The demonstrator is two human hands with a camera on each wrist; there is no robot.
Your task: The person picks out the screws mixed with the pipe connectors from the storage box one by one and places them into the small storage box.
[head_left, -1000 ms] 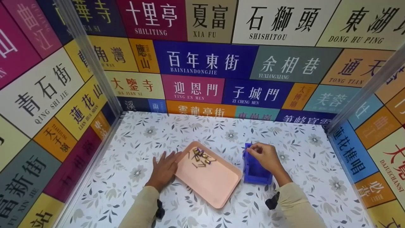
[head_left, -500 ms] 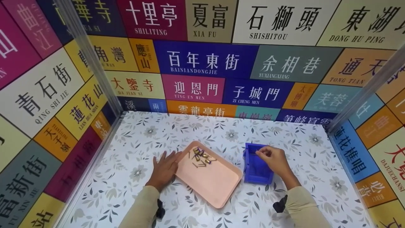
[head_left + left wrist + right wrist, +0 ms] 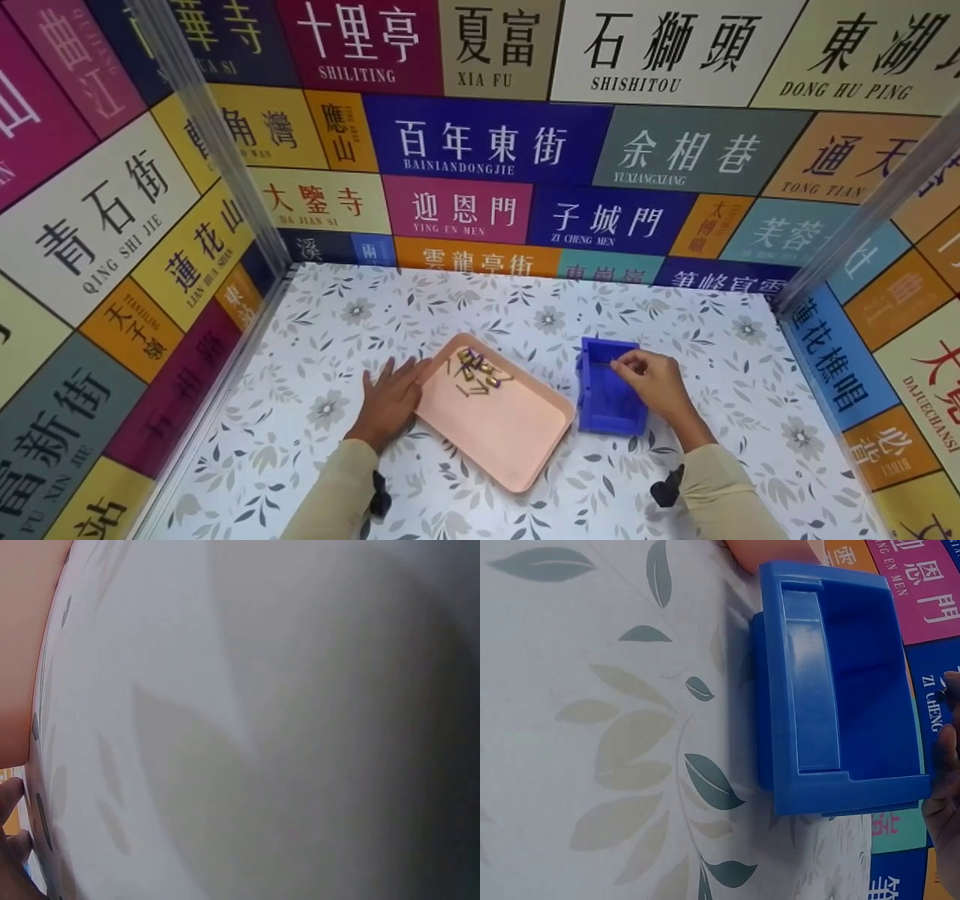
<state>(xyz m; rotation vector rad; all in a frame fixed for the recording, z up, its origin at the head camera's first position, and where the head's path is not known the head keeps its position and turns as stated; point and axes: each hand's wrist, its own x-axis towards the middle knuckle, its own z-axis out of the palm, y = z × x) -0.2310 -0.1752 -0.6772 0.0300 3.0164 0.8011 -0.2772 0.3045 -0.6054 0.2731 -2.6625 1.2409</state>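
Note:
My left hand point(image 3: 390, 401) lies with fingers spread at the left edge of a shallow pink tray point(image 3: 502, 442). In the tray's far end is a small heap of gold-and-purple cylinders point(image 3: 487, 373), like small batteries, and several thin brass-coloured pins point(image 3: 472, 391). Over the blue plastic bin point(image 3: 611, 430), my right hand point(image 3: 660, 382) pinches a thin brass-coloured pin point(image 3: 606, 364) between thumb and forefinger. In the right wrist view the blue bin point(image 3: 810, 690) shows its low front, and the right hand point(image 3: 945, 787) is partly seen at the right edge.
A white tabletop point(image 3: 330, 322) with a leaf print carries the tray and bin side by side, with a narrow gap between them. Walls of coloured sign panels point(image 3: 487, 142) enclose the back and both sides. The tray point(image 3: 19, 652) shows at the left wrist view's edge.
My right hand has moved from the bin's far left corner a little right and nearer, over its opening; the thin pin now shows at its fingertips. The left hand has stayed still.

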